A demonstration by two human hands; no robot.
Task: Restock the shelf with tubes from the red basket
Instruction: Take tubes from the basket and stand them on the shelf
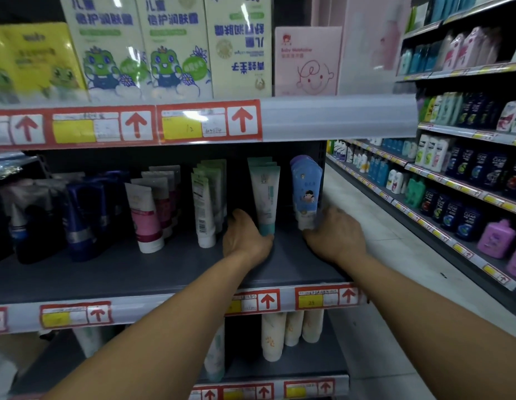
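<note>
White-teal tube (265,194) upright on shelf (164,272), left hand (245,236) gripping cap end.

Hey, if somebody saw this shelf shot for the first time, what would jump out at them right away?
Two bare arms reach onto the middle shelf: the left hand holds the base of a white and teal tube, and the right hand touches the blue and purple tubes at the shelf's right end. Above them, red arrow price labels line the shelf edge under green cartoon boxes.

tubes (264,194) upright on shelf (135,272) | left hand (245,238) left of right hand (334,238)
</note>
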